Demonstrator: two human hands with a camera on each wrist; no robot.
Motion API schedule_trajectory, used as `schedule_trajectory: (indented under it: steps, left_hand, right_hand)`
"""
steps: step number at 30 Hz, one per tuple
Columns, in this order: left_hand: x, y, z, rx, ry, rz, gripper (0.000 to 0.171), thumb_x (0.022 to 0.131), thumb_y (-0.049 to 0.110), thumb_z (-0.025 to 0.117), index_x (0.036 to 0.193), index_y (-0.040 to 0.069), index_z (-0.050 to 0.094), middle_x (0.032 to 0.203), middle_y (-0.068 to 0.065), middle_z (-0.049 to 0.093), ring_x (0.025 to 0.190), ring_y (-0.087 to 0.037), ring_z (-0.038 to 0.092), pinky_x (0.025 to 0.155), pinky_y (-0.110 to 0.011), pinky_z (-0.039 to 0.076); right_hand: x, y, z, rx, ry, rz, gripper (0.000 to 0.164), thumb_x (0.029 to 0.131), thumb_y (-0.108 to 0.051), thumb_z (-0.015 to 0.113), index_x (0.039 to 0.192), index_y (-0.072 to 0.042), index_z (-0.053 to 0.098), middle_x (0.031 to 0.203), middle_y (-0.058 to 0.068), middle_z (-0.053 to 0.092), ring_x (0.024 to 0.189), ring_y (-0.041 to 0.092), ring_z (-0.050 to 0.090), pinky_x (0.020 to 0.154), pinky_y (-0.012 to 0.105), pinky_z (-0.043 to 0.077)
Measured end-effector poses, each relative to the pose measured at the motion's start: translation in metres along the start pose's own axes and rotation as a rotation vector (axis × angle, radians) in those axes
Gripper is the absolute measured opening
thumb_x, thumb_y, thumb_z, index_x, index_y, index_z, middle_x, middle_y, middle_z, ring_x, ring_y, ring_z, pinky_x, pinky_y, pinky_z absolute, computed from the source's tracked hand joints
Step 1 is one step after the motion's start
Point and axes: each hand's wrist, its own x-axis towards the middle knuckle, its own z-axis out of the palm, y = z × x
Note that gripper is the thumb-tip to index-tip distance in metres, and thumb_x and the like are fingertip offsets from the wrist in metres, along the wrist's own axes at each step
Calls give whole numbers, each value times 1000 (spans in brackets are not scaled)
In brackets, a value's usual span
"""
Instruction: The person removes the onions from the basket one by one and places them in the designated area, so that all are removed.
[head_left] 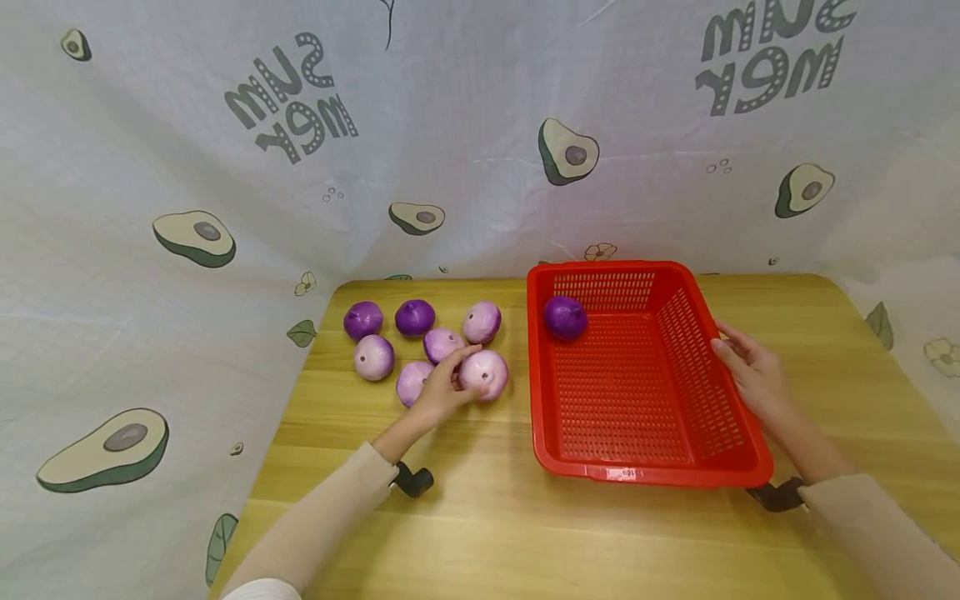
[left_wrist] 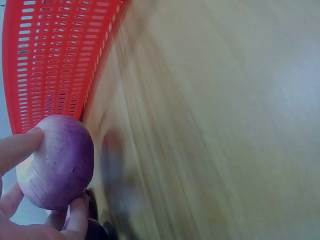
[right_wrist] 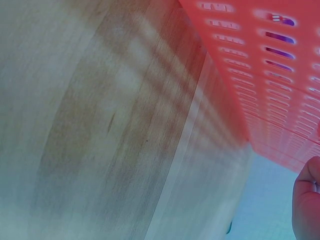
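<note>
My left hand (head_left: 442, 392) grips a pale purple onion (head_left: 483, 375) between thumb and fingers, at the right of a group of onions. The left wrist view has this onion (left_wrist: 57, 162) close up, with the thumb on one side and fingertips beneath. At the right, my right hand (head_left: 757, 379) holds the side rim of a red plastic basket (head_left: 536, 392). One dark purple onion (head_left: 566, 317) lies in the basket's far left corner. In the right wrist view, part of the right hand (right_wrist: 307, 200) shows beside the slotted basket wall (right_wrist: 280, 95).
Left of the basket, several other onions rest on the wooden table (head_left: 480, 525), among them a dark one (head_left: 415, 317) at the back and a paler one (head_left: 482, 322). A white cloth (head_left: 465, 125) printed with avocados hangs behind the table.
</note>
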Motion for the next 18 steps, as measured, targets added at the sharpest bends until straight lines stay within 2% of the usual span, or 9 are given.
schedule_trajectory:
  steps: [1, 3, 5, 8, 13, 18]
  left_hand:
    - [-2, 6, -1, 2, -5, -1, 62, 84, -11, 73, 140, -9, 47, 139, -29, 51, 112, -39, 53, 89, -56, 48]
    - [-3, 5, -1, 6, -8, -2, 62, 83, -11, 73, 140, -8, 47, 138, -30, 50, 113, -40, 53, 90, -58, 48]
    - [-3, 4, -1, 35, -16, -7, 61, 84, -8, 74, 140, -6, 49, 138, -27, 52, 110, -37, 54, 88, -55, 49]
    - [0, -13, 2, 83, -17, -23, 63, 85, -3, 76, 141, -2, 50, 139, -21, 54, 110, -31, 56, 87, -47, 51]
    - [-1, -13, 3, 155, -27, -21, 62, 84, -1, 77, 141, -2, 51, 138, -18, 56, 110, -27, 57, 85, -39, 53]
    - [0, -12, 2, 215, -17, -9, 63, 83, 2, 79, 139, -2, 52, 136, -17, 57, 115, -27, 55, 91, -41, 50]
  right_hand:
    - [0, 0, 0, 7, -2, 1, 56, 105, -16, 52, 153, 2, 31, 97, -15, 62, 76, -1, 64, 59, 18, 56]
    - [0, -1, 0, 34, -6, 7, 56, 105, -16, 52, 154, 2, 31, 97, -14, 62, 77, 0, 65, 59, 18, 56]
    - [-1, -1, 0, 34, -6, 9, 56, 105, -16, 52, 154, 1, 31, 97, -14, 62, 77, 0, 65, 59, 18, 56]
    - [0, -1, 0, 18, -1, 6, 56, 104, -16, 53, 154, 0, 33, 97, -15, 62, 77, -1, 65, 60, 17, 55]
    - [0, 1, 0, -14, 3, -27, 54, 105, -15, 53, 152, 2, 34, 96, -16, 63, 77, -2, 64, 60, 16, 55]
    - [1, 3, 0, -47, 12, -52, 53, 105, -14, 53, 151, 4, 35, 95, -18, 63, 76, -3, 63, 60, 14, 54]
